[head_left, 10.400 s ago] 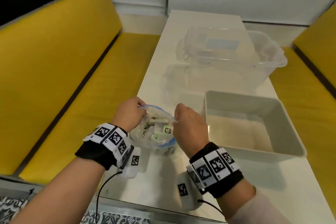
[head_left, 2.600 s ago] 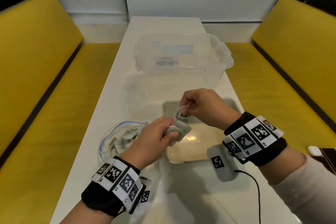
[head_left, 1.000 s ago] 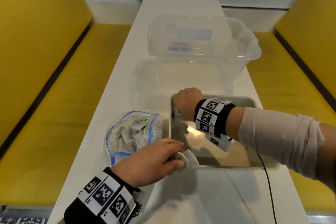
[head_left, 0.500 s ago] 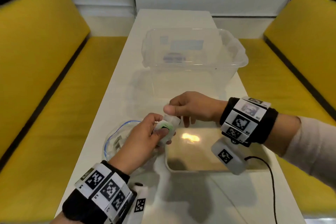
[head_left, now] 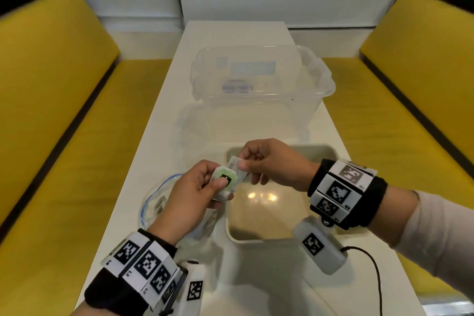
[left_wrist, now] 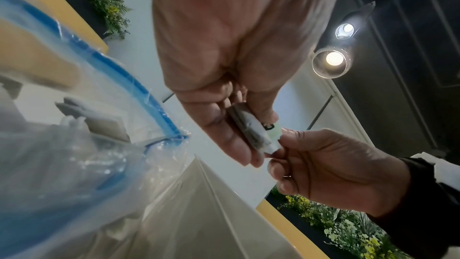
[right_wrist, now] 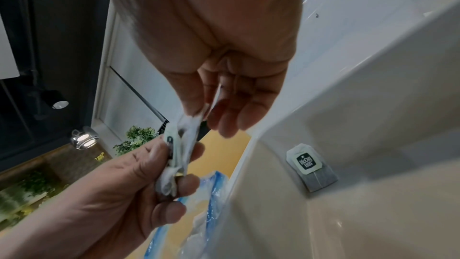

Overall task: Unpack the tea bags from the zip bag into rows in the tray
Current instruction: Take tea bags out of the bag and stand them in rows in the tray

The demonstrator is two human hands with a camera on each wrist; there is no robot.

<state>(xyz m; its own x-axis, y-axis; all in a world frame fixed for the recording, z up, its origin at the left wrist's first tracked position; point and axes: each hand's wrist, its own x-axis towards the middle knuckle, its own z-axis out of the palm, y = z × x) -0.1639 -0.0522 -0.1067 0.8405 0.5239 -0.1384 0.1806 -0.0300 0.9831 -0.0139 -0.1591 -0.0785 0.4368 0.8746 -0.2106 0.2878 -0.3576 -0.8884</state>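
Tray floor lies mostly bare — one tea bag sits in its far left corner. Your left hand and right hand both pinch tea bags above the tray's left rim, zip bag just left.

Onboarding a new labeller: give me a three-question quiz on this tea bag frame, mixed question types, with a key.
1. True or false: the tray already holds one tea bag.
2. Multiple choice: the left hand grips A) the zip bag, B) a small bunch of tea bags, C) nothing.
3. Short answer: on which side of the tray does the zip bag lie, from the person's view?

Key: 1 true; 2 B, while the right hand pinches one bag of the bunch; 3 the left.
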